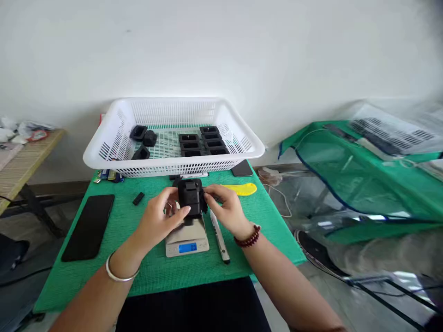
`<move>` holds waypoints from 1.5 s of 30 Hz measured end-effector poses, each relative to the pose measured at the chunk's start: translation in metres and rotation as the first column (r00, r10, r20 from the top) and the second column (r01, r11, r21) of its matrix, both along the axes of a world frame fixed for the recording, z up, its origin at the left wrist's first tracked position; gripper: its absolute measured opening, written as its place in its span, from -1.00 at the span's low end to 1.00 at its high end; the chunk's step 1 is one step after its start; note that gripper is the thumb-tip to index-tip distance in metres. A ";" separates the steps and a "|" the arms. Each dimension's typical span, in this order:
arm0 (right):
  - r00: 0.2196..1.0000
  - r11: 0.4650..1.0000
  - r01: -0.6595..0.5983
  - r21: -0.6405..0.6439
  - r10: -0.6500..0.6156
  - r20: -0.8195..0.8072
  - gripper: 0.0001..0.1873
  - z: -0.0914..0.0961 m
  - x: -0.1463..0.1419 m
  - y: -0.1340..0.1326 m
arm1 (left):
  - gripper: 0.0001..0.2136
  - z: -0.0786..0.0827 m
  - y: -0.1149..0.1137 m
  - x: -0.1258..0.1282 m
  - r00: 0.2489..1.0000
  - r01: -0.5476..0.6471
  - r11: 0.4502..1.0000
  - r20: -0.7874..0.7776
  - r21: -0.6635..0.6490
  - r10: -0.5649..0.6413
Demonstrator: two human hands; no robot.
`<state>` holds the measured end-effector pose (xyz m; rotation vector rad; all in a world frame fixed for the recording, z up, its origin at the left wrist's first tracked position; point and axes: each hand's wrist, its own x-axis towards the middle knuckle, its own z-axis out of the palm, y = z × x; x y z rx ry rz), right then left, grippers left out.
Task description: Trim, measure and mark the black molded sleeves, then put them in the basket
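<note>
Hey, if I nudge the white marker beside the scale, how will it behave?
The white marker would probably roll sideways, since its barrel looks slim and rounded. The green mesh cover beneath looks textured, so may slow it. Its straight body suggests stiffness when lifted.

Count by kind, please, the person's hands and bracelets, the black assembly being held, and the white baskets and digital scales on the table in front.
Hands: 2, left hand and right hand
Bracelets: 2, silver bangle and beaded bracelet
Black assembly: 1 (number of parts unclear)
White basket: 1
Digital scale: 1
Total: 7
</note>
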<state>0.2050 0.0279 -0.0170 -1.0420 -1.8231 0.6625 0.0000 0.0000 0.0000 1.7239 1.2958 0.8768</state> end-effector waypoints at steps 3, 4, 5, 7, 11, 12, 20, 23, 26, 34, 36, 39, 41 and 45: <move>1.000 1.000 0.004 -0.004 -0.004 -0.008 -0.82 0.001 0.000 0.001 | -0.64 -0.001 0.001 0.000 1.000 0.000 1.000 0.001 0.025 0.000; 1.000 1.000 0.006 -0.004 -0.006 -0.010 -0.82 0.002 0.000 0.001 | -0.64 -0.001 0.001 0.001 1.000 0.001 1.000 0.004 0.031 -0.001; 1.000 1.000 0.007 -0.004 -0.007 -0.013 -0.83 0.002 0.001 0.001 | -0.64 -0.001 0.002 0.000 1.000 0.002 0.999 0.010 0.037 -0.003; 1.000 1.000 0.010 0.000 -0.010 -0.016 -0.84 0.001 0.001 0.001 | -0.64 -0.002 0.002 0.000 1.000 0.003 0.999 0.022 0.042 -0.004; 0.999 1.000 0.006 0.010 -0.005 -0.040 -0.86 0.001 0.001 0.001 | -0.63 -0.004 0.002 -0.001 0.999 0.008 0.999 0.038 0.051 -0.010; 0.999 1.000 0.002 0.013 -0.001 -0.051 -0.86 0.001 0.001 0.001 | -0.62 -0.004 0.002 -0.001 0.999 0.013 0.998 0.044 0.059 -0.015; 0.993 1.000 -0.010 -0.007 0.009 -0.116 -0.89 0.001 0.001 0.001 | -0.59 -0.008 0.004 -0.002 0.997 0.035 0.992 0.066 0.119 -0.043; 0.992 1.000 -0.014 -0.008 0.013 -0.128 -0.89 0.002 0.002 0.001 | -0.57 -0.009 0.004 -0.002 0.995 0.041 0.990 0.080 0.131 -0.052; 0.989 0.999 -0.031 -0.020 0.027 -0.147 -0.88 0.002 0.003 0.001 | -0.56 -0.011 0.005 -0.002 0.995 0.049 0.988 0.084 0.145 -0.061; 0.982 0.997 -0.068 -0.020 0.064 -0.180 -0.82 0.002 0.004 0.002 | -0.56 -0.009 0.005 -0.001 0.994 0.080 0.986 0.063 0.148 -0.090; 0.981 0.997 -0.073 -0.018 0.069 -0.180 -0.82 0.003 0.004 0.002 | -0.56 -0.008 0.005 -0.001 0.994 0.087 0.983 0.052 0.160 -0.097; 0.979 0.996 -0.081 -0.021 0.076 -0.192 -0.81 0.004 0.004 0.002 | -0.56 -0.008 0.005 -0.001 0.994 0.093 0.977 0.042 0.194 -0.103; 0.975 0.996 -0.089 -0.026 0.081 -0.209 -0.81 0.004 0.004 0.001 | -0.56 -0.009 0.006 -0.001 0.994 0.087 0.971 0.047 0.221 -0.100; 0.963 0.993 -0.108 -0.051 0.092 -0.252 -0.82 0.003 0.005 0.001 | -0.57 -0.009 0.006 -0.002 0.995 0.076 0.967 0.050 0.244 -0.091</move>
